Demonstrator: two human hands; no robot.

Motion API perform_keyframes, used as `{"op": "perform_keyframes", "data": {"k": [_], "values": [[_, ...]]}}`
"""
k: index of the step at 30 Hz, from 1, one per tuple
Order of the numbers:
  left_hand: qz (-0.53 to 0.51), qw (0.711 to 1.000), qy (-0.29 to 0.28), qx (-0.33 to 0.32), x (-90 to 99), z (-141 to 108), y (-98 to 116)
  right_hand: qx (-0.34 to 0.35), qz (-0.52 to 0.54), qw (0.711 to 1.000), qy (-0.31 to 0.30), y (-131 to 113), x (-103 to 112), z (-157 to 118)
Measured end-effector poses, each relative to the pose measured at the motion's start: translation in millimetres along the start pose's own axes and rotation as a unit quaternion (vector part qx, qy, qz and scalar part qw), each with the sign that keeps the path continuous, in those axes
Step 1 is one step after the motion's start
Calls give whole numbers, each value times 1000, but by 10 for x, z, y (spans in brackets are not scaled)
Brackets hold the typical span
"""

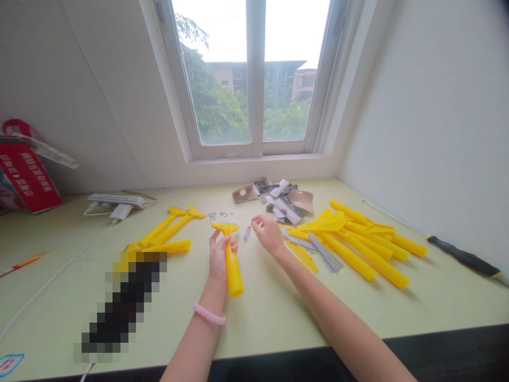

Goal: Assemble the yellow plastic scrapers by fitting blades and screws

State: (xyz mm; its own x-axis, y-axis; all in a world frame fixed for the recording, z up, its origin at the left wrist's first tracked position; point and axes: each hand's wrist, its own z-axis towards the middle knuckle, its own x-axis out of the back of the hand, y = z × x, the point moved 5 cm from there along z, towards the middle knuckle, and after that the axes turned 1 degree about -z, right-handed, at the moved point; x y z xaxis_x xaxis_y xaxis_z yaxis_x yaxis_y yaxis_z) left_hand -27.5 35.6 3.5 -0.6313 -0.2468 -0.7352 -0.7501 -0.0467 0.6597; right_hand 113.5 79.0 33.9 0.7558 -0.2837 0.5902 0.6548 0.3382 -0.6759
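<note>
My left hand (218, 257) is wrapped round a yellow scraper (234, 270), its wide head up and its round handle pointing toward me. My right hand (268, 233) is closed in a pinch at the thin shaft of a small screwdriver (247, 232) with a clear, purplish handle. Just beyond the left hand lie small loose metal screws (212, 215). Right of my right hand are flat metal blades (326, 253) and a pile of yellow scraper parts (353, 239), partly behind my forearm.
Several yellow scrapers (167, 228) lie at left, beside a pixelated dark object (123, 307). Cardboard and blade packets (284, 201) are heaped near the window. A long black-handled tool (461, 257) lies along the right wall. A power strip (119, 201) and cables sit back left.
</note>
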Motion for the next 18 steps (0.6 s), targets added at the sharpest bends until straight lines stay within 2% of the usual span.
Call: {"op": "perform_keyframes", "data": {"k": [6, 9, 12, 15, 18], "values": [[-23, 999, 14, -23, 64, 35, 54, 72, -197, 972, -106, -145, -233, -185], [-25, 999, 19, -21, 68, 24, 53, 78, -251, 958, -111, -158, -223, -210], [-18, 1000, 14, -4, 51, 11, 25, 46, -247, 962, -104, -50, -123, -179], [-9, 1000, 2, 9, 25, 5, -3, 23, -156, 986, -46, 55, 105, -119], [10, 1000, -11, 25, -4, 0, -33, 33, -14, 994, 102, 82, 480, -88]]}}
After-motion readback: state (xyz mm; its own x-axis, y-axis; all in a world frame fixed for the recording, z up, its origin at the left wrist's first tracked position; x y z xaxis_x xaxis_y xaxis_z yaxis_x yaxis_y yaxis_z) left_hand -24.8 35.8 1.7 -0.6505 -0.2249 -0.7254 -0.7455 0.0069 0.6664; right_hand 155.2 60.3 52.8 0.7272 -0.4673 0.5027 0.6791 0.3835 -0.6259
